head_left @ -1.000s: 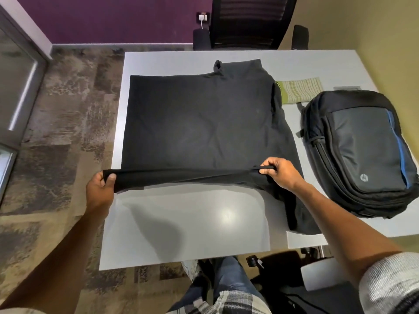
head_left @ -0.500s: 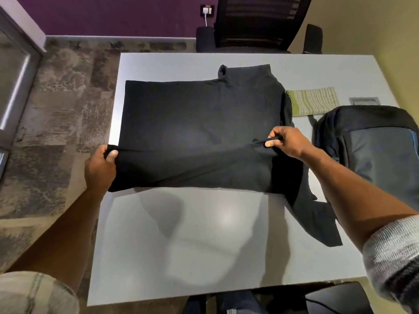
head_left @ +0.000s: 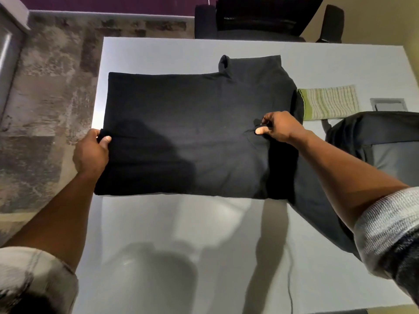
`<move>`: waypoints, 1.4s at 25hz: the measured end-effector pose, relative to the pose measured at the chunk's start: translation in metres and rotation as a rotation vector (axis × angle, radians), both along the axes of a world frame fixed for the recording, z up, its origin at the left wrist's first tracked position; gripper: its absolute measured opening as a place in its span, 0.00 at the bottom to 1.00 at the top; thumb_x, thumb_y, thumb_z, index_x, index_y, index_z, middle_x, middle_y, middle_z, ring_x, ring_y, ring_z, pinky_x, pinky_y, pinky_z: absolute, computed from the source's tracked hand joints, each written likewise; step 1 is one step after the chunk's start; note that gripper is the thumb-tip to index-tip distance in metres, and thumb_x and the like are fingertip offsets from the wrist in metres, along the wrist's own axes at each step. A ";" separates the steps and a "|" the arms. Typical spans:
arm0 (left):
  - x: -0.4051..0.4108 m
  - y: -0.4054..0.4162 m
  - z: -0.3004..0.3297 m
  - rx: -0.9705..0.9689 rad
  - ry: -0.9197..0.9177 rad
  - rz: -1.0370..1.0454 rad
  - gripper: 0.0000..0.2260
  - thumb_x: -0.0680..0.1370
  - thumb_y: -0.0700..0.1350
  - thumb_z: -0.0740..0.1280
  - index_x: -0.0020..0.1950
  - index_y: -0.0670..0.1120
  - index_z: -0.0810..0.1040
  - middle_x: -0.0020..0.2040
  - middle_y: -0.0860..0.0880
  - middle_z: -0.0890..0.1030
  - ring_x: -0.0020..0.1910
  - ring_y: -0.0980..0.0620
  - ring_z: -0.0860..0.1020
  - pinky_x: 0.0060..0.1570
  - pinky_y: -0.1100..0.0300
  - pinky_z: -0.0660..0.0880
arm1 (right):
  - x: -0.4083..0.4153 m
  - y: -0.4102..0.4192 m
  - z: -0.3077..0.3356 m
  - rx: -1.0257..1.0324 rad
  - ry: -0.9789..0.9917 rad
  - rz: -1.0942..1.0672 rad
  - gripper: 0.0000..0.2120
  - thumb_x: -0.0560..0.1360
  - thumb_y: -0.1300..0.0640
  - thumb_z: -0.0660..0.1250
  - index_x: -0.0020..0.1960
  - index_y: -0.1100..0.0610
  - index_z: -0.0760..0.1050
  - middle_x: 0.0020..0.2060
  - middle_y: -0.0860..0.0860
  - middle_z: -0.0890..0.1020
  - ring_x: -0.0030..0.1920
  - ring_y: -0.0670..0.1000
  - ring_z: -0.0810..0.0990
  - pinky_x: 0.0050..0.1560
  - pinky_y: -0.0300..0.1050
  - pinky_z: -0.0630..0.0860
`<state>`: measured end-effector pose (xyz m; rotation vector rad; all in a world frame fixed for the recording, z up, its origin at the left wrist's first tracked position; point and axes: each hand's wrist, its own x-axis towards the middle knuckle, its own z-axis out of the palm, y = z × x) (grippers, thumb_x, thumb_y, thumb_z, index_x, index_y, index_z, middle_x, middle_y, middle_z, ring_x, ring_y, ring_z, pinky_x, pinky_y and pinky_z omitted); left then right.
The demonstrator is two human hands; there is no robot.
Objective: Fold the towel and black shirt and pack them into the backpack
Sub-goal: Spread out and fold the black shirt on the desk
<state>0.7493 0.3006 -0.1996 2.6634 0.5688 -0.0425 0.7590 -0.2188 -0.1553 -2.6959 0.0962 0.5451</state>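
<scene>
The black shirt [head_left: 192, 114] lies spread on the white table [head_left: 181, 245], with its near part doubled back over itself. My left hand [head_left: 91, 152] grips the folded edge at the shirt's left side. My right hand [head_left: 280, 126] pinches the same edge near the shirt's right side. One loose black part trails toward the near right under my right forearm. A folded green-and-white striped towel [head_left: 331, 102] rests just right of the shirt. The dark backpack [head_left: 385, 141] lies at the right edge, partly cut off and partly behind my arm.
A black office chair [head_left: 267, 17] stands at the table's far side. A small grey flat item [head_left: 388, 104] lies beyond the backpack. A thin cable [head_left: 290, 286] crosses the near table. Patterned carpet [head_left: 45, 87] runs along the left edge.
Both hands have carried the shirt's near edge away from me and over the shirt, so the fold has grown deeper. The view has tipped forward and moved closer to the table.
</scene>
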 end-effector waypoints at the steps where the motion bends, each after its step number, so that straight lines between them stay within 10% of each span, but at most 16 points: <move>1: 0.003 0.001 -0.003 -0.022 -0.002 0.001 0.12 0.81 0.49 0.64 0.60 0.44 0.76 0.54 0.36 0.81 0.54 0.32 0.77 0.55 0.44 0.72 | 0.003 0.000 -0.005 -0.028 -0.017 -0.008 0.18 0.72 0.43 0.75 0.52 0.56 0.80 0.48 0.56 0.85 0.50 0.59 0.82 0.52 0.51 0.79; 11: 0.019 0.010 -0.015 -0.120 0.085 0.058 0.13 0.76 0.49 0.72 0.56 0.44 0.79 0.49 0.39 0.83 0.52 0.37 0.80 0.58 0.44 0.76 | -0.048 0.042 -0.006 -0.129 -0.447 0.014 0.09 0.77 0.50 0.67 0.48 0.55 0.73 0.47 0.56 0.76 0.46 0.62 0.75 0.42 0.54 0.74; 23: -0.070 0.009 -0.004 -0.183 0.082 0.318 0.23 0.78 0.58 0.65 0.64 0.43 0.75 0.62 0.38 0.78 0.61 0.35 0.76 0.62 0.43 0.71 | -0.220 0.085 -0.053 0.184 -0.202 -0.801 0.22 0.81 0.44 0.62 0.35 0.57 0.71 0.28 0.52 0.76 0.33 0.58 0.76 0.34 0.46 0.67; 28: -0.118 0.010 -0.001 -0.201 0.126 0.435 0.29 0.80 0.61 0.61 0.63 0.36 0.77 0.60 0.34 0.79 0.60 0.34 0.77 0.61 0.44 0.72 | -0.221 0.085 -0.056 0.570 -0.112 -1.344 0.22 0.76 0.44 0.66 0.29 0.56 0.73 0.27 0.55 0.80 0.30 0.61 0.81 0.35 0.55 0.81; 31: -0.131 0.002 -0.004 -0.557 0.236 0.612 0.28 0.78 0.65 0.63 0.50 0.38 0.80 0.45 0.38 0.78 0.40 0.44 0.80 0.45 0.52 0.76 | -0.211 0.084 -0.061 0.735 -0.082 -1.540 0.20 0.76 0.47 0.70 0.36 0.62 0.74 0.31 0.59 0.78 0.27 0.58 0.78 0.31 0.57 0.81; 35: -0.121 -0.002 -0.006 -0.981 0.274 0.622 0.22 0.80 0.58 0.65 0.34 0.49 0.62 0.30 0.49 0.64 0.22 0.56 0.61 0.25 0.61 0.57 | -0.198 0.080 -0.062 0.812 -0.074 -1.623 0.16 0.74 0.51 0.75 0.42 0.60 0.71 0.28 0.56 0.71 0.21 0.52 0.68 0.27 0.48 0.78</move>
